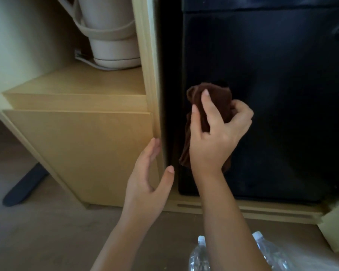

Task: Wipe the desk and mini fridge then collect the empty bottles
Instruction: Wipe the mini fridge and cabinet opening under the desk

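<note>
A black mini fridge fills the right side, set into a pale wooden cabinet. My right hand grips a bunched dark brown cloth against the left part of the fridge door. My left hand is open, fingers apart, resting against the cabinet's front edge just left of the fridge. Two clear plastic bottles with white caps lie on the floor at the bottom, one left of my right forearm and one right of it.
A white electric kettle with its cord stands on the cabinet shelf at upper left. A dark chair or table foot lies on the floor at left. Clear plastic wrap sits by the right bottle.
</note>
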Demonstrator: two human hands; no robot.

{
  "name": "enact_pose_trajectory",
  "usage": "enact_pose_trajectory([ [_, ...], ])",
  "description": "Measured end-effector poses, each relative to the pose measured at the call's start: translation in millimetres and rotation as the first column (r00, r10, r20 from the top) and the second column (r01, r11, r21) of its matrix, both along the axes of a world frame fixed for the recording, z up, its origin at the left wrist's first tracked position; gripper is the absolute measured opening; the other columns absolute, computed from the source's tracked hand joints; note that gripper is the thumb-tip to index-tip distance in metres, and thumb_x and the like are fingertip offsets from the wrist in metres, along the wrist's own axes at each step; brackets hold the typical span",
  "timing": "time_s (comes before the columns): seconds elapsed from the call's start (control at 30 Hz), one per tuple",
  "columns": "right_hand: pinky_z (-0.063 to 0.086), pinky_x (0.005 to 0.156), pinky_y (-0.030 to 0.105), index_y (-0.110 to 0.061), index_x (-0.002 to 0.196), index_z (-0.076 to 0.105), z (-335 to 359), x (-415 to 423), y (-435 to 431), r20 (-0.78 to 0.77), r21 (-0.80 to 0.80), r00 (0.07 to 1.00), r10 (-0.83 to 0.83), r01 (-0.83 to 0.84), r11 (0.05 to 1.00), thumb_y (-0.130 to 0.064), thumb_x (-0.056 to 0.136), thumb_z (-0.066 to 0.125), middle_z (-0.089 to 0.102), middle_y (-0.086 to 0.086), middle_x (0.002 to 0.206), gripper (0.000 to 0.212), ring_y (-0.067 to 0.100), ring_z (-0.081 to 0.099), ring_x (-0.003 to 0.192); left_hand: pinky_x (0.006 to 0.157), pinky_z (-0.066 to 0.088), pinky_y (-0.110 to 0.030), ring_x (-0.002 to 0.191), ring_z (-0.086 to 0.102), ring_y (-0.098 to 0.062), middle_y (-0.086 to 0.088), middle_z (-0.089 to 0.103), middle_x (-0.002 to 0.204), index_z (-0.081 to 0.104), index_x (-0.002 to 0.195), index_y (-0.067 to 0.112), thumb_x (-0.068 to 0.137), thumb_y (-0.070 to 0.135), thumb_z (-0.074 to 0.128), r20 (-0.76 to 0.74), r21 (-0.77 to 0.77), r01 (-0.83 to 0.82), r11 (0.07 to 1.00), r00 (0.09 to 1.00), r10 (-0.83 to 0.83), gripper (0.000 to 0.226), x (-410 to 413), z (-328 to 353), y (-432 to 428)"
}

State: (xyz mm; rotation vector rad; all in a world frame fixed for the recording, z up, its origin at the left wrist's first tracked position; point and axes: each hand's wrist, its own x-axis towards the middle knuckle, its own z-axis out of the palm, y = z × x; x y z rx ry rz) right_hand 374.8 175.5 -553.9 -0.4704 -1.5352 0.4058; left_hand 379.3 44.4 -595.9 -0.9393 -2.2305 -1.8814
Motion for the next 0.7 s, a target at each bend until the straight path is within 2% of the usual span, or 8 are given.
enact_pose_trajectory([
  [0.1,0.04,0.08,0.027,-0.022,0.108,0.067,-30,0,-3,0.072,0.064,0.997,0.011,-0.016,0.998,-0.019,0.083,0.067,0.049,0.019,0.106,0.025,0.032,0.047,0.091,0.107,0.036,-0.035,0.126,0.042,0.0,0.025,0.044,0.136,0.034,0.13,0.039,0.076,0.045,0.052,0.022,0.024,0.022,0.999,1.0,-0.023,0.058,1,-5,-5],
  [0.17,0.03,0.084,0.02,-0.023,0.111,0.065,-62,3,-7,0.182,0.077,0.981,0.071,-0.086,0.993,-0.02,0.083,0.066,0.04,0.012,0.11,0.028,0.028,0.042,0.094,0.106,0.036,-0.036,0.126,0.042,0.001,0.025,0.045,0.135,0.035,0.128,0.041,0.075,0.045,0.052,0.038,0.018,0.021,1.0,0.999,-0.022,0.056,3,-8,-9],
  [0.23,0.028,0.084,0.017,-0.021,0.11,0.066,-100,9,-12,0.304,0.041,0.944,0.129,-0.149,0.988,-0.02,0.081,0.067,0.037,0.009,0.111,0.029,0.025,0.04,0.095,0.106,0.037,-0.036,0.125,0.042,0.002,0.023,0.045,0.134,0.035,0.127,0.043,0.075,0.045,0.052,0.051,0.002,0.022,1.0,0.998,-0.022,0.055,4,-13,-12],
  [0.37,0.048,0.071,0.027,-0.022,0.107,0.068,-166,21,-18,0.466,-0.117,0.858,0.218,-0.184,0.976,-0.016,0.074,0.076,0.035,0.005,0.11,0.034,0.02,0.038,0.094,0.105,0.038,-0.035,0.125,0.044,0.001,0.021,0.048,0.134,0.037,0.13,0.037,0.075,0.044,0.052,0.068,-0.002,0.016,1.0,0.998,-0.016,0.057,6,-22,-16],
  [0.43,0.05,0.069,0.028,-0.021,0.106,0.069,-179,25,-18,0.479,-0.155,0.842,0.25,-0.199,0.968,-0.016,0.074,0.076,0.035,0.004,0.107,0.034,0.018,0.039,0.093,0.105,0.038,-0.037,0.124,0.045,-0.001,0.023,0.048,0.133,0.038,0.129,0.037,0.075,0.043,0.052,0.079,0.009,0.009,1.0,0.997,-0.01,0.056,6,-26,-16],
  [0.5,0.045,0.075,0.022,-0.019,0.106,0.069,-176,28,-16,0.467,-0.133,0.85,0.242,-0.203,0.97,-0.018,0.075,0.075,0.035,0.003,0.107,0.031,0.018,0.042,0.094,0.105,0.038,-0.039,0.124,0.044,0.0,0.022,0.049,0.132,0.039,0.127,0.039,0.076,0.041,0.054,0.091,0.009,0.005,1.0,0.996,-0.006,0.054,7,-29,-15],
  [0.6,0.039,0.085,0.019,-0.015,0.107,0.069,-151,32,-4,0.329,-0.156,0.913,0.243,-0.201,0.967,-0.026,0.082,0.065,0.035,0.004,0.109,0.027,0.025,0.049,0.095,0.105,0.037,-0.036,0.125,0.043,0.001,0.02,0.048,0.133,0.038,0.126,0.042,0.077,0.041,0.055,0.113,-0.02,0.016,1.0,0.993,-0.014,0.051,10,-33,-9],
  [0.7,0.044,0.083,0.022,-0.016,0.106,0.068,-136,32,4,0.244,-0.198,0.94,0.24,-0.194,0.961,-0.025,0.082,0.065,0.036,0.0,0.108,0.026,0.021,0.047,0.095,0.105,0.037,-0.034,0.124,0.043,0.003,0.022,0.047,0.132,0.038,0.124,0.045,0.077,0.039,0.055,0.141,-0.058,0.022,0.998,0.99,-0.013,0.05,10,-42,0],
])
